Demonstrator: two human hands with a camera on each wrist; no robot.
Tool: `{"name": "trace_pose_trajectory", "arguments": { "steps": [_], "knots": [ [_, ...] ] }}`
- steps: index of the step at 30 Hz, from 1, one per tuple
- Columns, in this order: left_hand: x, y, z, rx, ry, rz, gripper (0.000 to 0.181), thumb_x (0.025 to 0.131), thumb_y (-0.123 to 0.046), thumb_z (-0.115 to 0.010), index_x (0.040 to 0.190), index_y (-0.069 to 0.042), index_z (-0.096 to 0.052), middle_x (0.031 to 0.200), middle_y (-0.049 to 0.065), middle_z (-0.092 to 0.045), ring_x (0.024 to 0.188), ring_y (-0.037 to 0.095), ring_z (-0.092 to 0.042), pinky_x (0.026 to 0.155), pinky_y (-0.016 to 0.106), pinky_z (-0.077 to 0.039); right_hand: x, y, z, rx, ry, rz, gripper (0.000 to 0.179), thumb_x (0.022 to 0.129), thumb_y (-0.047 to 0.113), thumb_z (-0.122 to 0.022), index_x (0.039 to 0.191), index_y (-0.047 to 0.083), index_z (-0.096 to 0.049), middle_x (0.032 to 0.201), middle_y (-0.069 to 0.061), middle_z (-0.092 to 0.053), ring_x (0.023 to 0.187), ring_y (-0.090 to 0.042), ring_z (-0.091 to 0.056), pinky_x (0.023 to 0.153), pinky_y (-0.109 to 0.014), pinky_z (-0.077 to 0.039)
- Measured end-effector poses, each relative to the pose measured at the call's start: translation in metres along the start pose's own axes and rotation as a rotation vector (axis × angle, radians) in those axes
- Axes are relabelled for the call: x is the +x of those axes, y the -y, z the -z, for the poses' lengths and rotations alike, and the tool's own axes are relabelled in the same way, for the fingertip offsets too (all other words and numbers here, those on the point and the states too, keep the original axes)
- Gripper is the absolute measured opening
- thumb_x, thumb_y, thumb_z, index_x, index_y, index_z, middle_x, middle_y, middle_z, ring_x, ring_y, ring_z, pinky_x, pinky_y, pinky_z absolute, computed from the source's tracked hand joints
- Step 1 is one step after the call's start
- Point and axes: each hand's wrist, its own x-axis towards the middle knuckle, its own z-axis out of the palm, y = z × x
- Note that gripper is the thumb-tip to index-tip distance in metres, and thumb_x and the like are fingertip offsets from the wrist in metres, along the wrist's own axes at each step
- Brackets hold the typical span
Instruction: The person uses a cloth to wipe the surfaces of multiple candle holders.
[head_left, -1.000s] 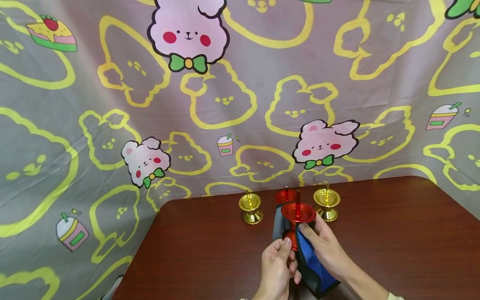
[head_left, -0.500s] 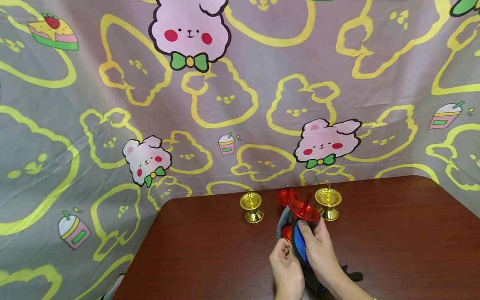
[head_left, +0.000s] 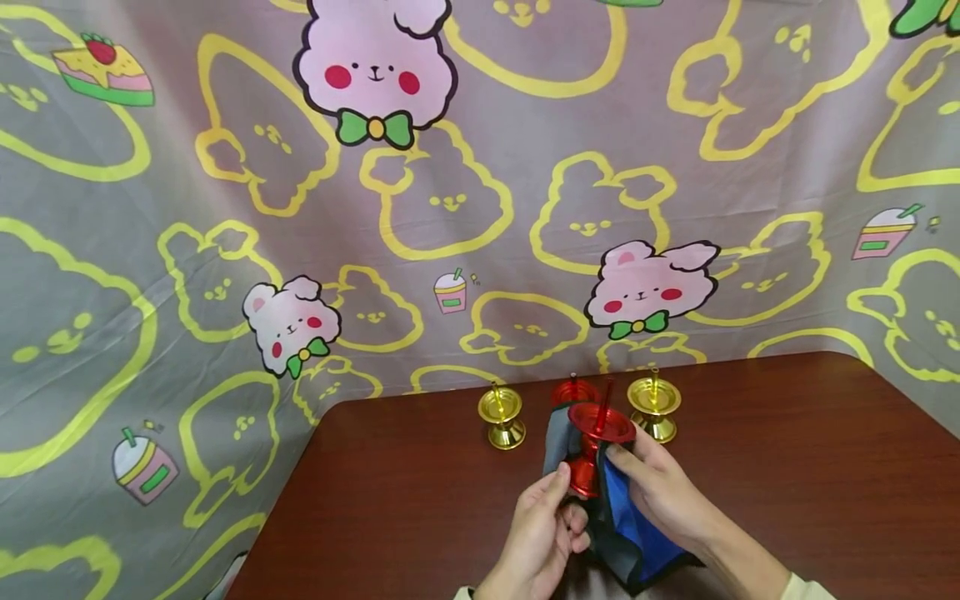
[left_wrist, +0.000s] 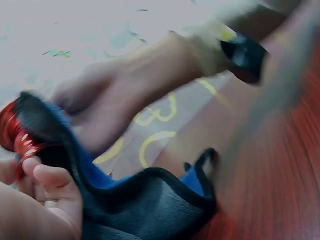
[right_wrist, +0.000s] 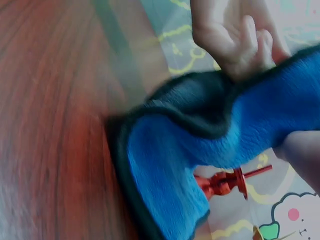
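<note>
A red metal candle holder [head_left: 600,423], with a thin spike standing up from its dish, is held over the table, leaning slightly. My left hand [head_left: 534,525] pinches its foot between thumb and fingers. My right hand [head_left: 667,492] grips the stem under the dish through a cloth, blue on one side and dark grey with black edging on the other. That cloth [left_wrist: 145,205] wraps partly round the stem and hangs down in folds. In the right wrist view, the blue side of the cloth covers much of the work, and my left hand [right_wrist: 240,40] shows beyond it.
Behind stand a gold candle holder [head_left: 500,406] on the left, another gold candle holder [head_left: 655,396] on the right, and a partly hidden red candle holder [head_left: 573,392] between them. The brown wooden table [head_left: 405,500] meets a cartoon-printed curtain [head_left: 480,200].
The held candle holder tipped to the right half a second ago and now stands nearer upright. My left hand has moved left and lower around the foot. The cloth's lower part has spread out.
</note>
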Motion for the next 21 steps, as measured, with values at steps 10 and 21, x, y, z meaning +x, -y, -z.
{"name": "trace_pose_trajectory", "arguments": {
  "steps": [10,21],
  "knots": [
    [-0.002,-0.006,0.014,-0.053,0.156,0.086,0.016,0.103,-0.017,-0.055,0.088,-0.016,-0.060,0.069,-0.006,-0.051,0.055,0.004,-0.041,0.049,0.020,-0.035,-0.002,0.003,0.005,-0.017,0.111,-0.050,0.047,0.109,0.005,-0.032,0.154,-0.004,-0.019,0.156,-0.003,-0.033,0.140,-0.003,-0.032,0.108,-0.018,-0.030],
    [-0.006,0.001,-0.002,-0.024,-0.053,-0.035,0.025,0.102,-0.012,-0.055,0.078,-0.011,-0.054,0.058,-0.002,-0.045,0.049,0.006,-0.040,0.046,0.021,-0.038,0.002,0.005,-0.022,-0.256,-0.192,-0.058,0.043,0.106,0.011,-0.049,0.144,-0.004,-0.035,0.140,-0.014,-0.052,0.123,-0.011,-0.052,0.099,-0.022,-0.043]
  ]
}}
